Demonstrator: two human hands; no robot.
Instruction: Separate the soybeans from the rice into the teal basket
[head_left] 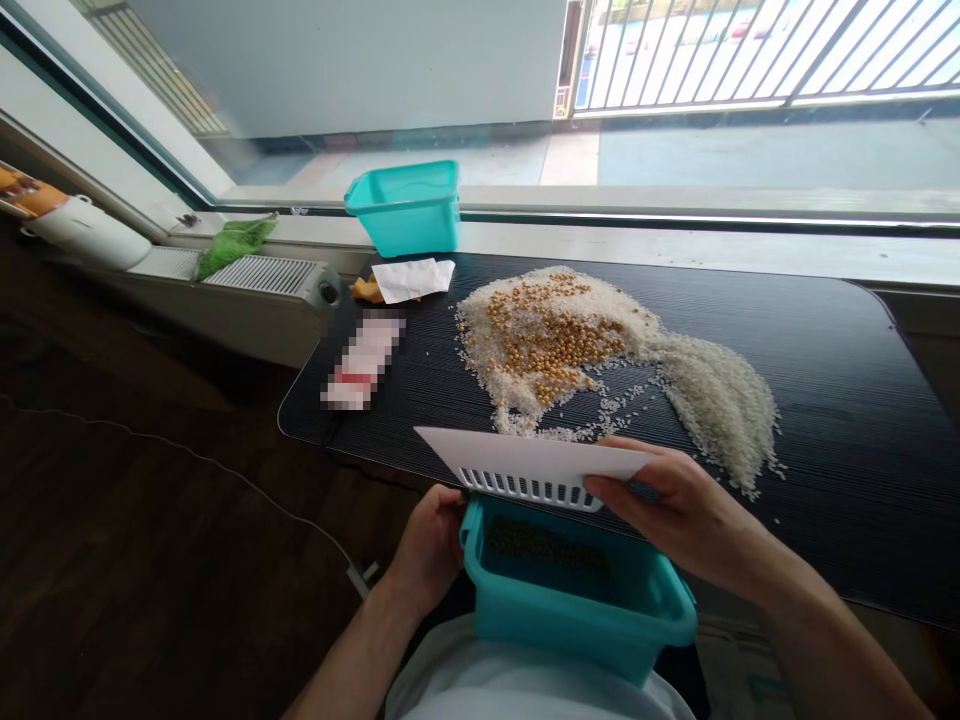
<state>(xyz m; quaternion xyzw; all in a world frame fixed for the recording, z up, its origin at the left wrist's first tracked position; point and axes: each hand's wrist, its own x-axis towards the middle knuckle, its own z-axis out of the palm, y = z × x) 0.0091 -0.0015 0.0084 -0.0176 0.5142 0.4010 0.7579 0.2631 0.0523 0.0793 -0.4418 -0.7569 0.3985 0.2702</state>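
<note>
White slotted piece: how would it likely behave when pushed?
The white slotted piece is probably fairly stiff, since it holds its shape gripped at one end by the right hand. It looks thin, so it's likely light.

Head view, forward-down over tabletop (847, 410)

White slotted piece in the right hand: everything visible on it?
The white slotted piece is thin and smooth, plastic by its look, with a row of narrow slots along its near side and a pointed left corner. It's tilted, held at its right end by the right hand, by the near edge of the black table and the nearer teal bin. Whether it touches either is unclear.
</note>
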